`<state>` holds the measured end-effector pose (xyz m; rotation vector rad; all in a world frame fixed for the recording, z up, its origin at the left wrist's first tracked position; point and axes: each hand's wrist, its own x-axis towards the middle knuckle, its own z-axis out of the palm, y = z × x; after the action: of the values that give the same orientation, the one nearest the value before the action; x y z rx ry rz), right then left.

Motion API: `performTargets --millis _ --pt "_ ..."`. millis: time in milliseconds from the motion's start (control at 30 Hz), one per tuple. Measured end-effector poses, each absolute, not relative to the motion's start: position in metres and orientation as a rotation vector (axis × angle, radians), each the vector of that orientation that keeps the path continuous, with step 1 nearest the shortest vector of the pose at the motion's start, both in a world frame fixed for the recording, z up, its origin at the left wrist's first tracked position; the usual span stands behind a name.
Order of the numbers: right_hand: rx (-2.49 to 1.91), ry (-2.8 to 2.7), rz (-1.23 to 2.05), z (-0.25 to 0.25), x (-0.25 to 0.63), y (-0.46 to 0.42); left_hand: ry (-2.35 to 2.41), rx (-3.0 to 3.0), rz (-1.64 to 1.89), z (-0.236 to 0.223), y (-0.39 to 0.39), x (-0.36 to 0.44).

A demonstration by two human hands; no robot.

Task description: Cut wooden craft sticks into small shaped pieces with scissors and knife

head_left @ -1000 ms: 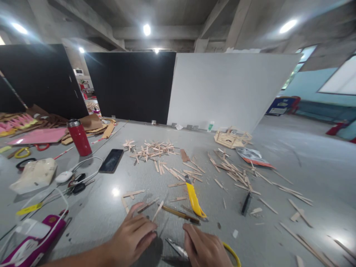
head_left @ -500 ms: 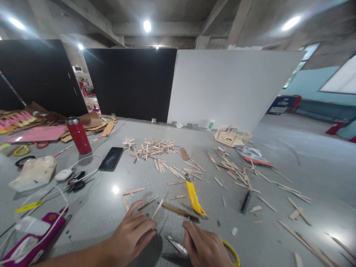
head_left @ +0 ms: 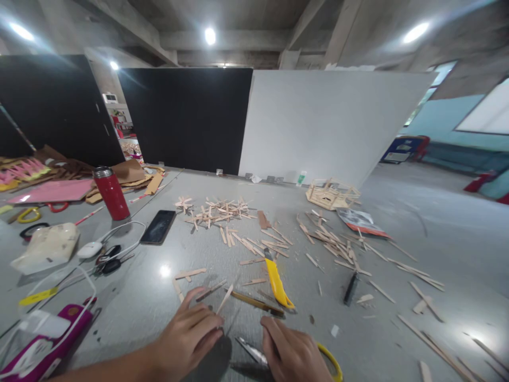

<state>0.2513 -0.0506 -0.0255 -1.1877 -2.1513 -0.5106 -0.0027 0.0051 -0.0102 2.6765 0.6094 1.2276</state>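
At lower centre, my left hand [head_left: 193, 335] is pinching a pale wooden stick [head_left: 225, 298]; my right hand [head_left: 294, 351] is holding yellow-handled metal scissors [head_left: 254, 352], blades pointing leftward, so slipping could nick my fingers. Beyond, a yellow plastic cutter [head_left: 278, 284] is lying knockably near.

A slim, pale wooden stick [head_left: 225, 298] is held slantwise over the near part of the bench [head_left: 135, 297], its free end pointed toward the far edge and slightly right. To its right, scissors [head_left: 253, 350] with a yellow handle loop are held, largely covered, the metal tips pointed toward the left and far edges.
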Motion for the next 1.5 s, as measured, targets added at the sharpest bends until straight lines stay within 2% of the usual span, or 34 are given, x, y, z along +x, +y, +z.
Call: performTargets --millis 1500 --pt "-1.347 -2.158 -0.344 -0.039 0.256 -0.051 0.602 2.676 1.259 -0.008 0.006 -0.002"
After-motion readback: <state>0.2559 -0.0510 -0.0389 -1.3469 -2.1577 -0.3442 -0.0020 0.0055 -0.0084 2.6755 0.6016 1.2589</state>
